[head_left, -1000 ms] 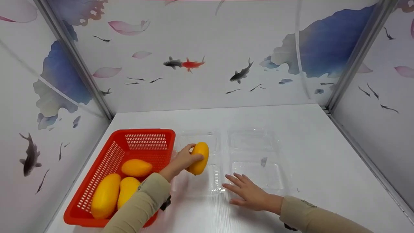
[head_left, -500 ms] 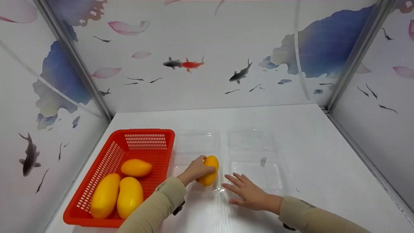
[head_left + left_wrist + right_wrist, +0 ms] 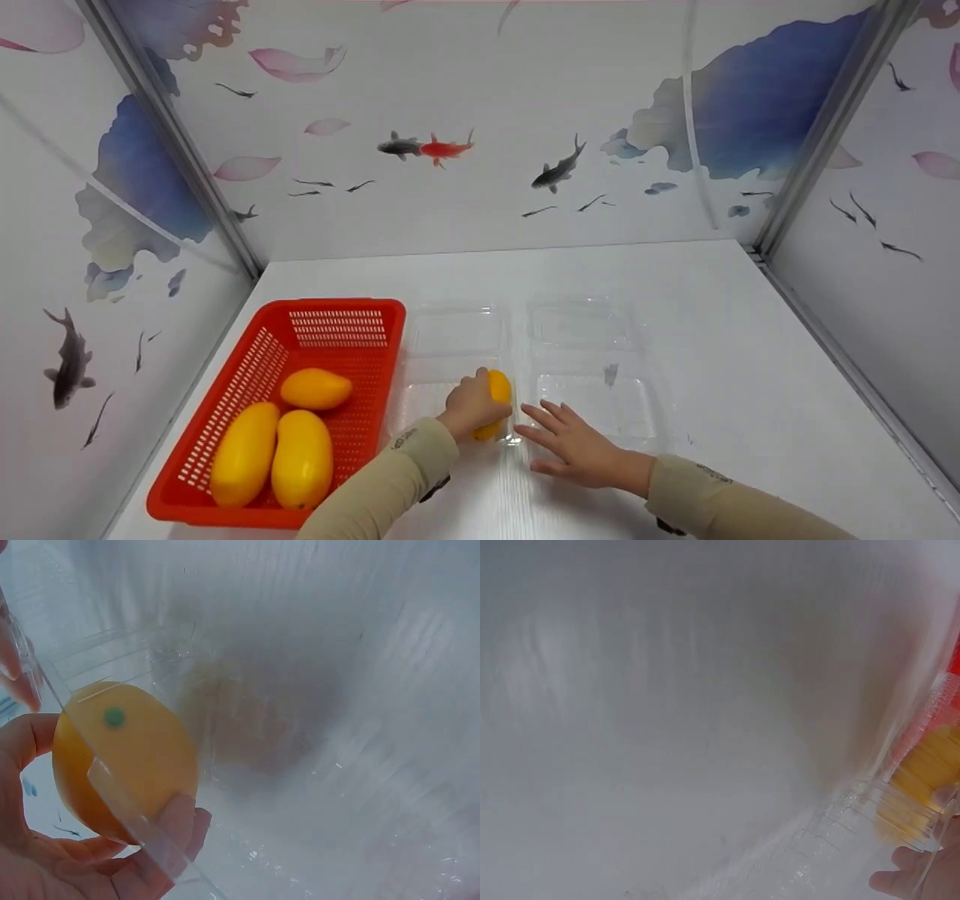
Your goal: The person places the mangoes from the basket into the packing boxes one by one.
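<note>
In the head view my left hand [image 3: 472, 405] grips a yellow mango [image 3: 499, 386] from its left side, low in the front part of a clear plastic box [image 3: 459, 330]. The left wrist view gives the same mango [image 3: 127, 757] a green dot, with thumb and fingers curled round it and a clear wall partly in front. My right hand [image 3: 581, 450] lies with fingers spread at the front left of a second clear plastic box [image 3: 596, 405]; whether it touches the box is hard to tell. Through clear plastic, the right wrist view shows the yellow mango [image 3: 922, 772] too.
A red slotted basket [image 3: 396, 337] stands left of the boxes. In it lie a small mango [image 3: 316, 388], a long mango [image 3: 244, 454] and another mango [image 3: 301, 459]. Printed panels wall in the white table [image 3: 735, 360] at the back and sides.
My left hand has carried the mango rightward and toward me, away from the basket, and down into the front of the left box. The right hand has stayed where it was.
</note>
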### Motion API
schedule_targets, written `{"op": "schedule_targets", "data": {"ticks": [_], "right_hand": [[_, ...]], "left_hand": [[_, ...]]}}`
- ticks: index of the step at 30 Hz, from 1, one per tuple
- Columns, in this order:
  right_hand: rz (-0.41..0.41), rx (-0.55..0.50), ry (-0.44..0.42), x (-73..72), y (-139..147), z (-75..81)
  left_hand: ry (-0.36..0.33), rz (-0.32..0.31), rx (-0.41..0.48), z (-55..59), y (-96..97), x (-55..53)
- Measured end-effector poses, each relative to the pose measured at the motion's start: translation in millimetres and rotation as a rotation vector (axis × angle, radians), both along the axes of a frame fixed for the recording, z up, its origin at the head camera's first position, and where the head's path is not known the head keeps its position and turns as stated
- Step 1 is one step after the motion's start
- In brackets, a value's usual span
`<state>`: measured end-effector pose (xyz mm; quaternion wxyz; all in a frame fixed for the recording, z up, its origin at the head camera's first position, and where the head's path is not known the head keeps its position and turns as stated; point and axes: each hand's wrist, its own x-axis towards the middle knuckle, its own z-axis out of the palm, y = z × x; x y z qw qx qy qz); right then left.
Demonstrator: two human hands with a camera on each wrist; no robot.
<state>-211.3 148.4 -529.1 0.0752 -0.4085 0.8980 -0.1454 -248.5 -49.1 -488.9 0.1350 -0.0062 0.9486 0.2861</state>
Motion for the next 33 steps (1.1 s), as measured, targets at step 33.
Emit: {"op": "schedule_targets", "data": {"ticks": [33], "right_hand": [[0.007, 0.011, 0.031, 0.0, 0.6, -0.2]], "left_hand": [[0.037, -0.039, -0.034, 47.3, -27.5, -15.4]]}}
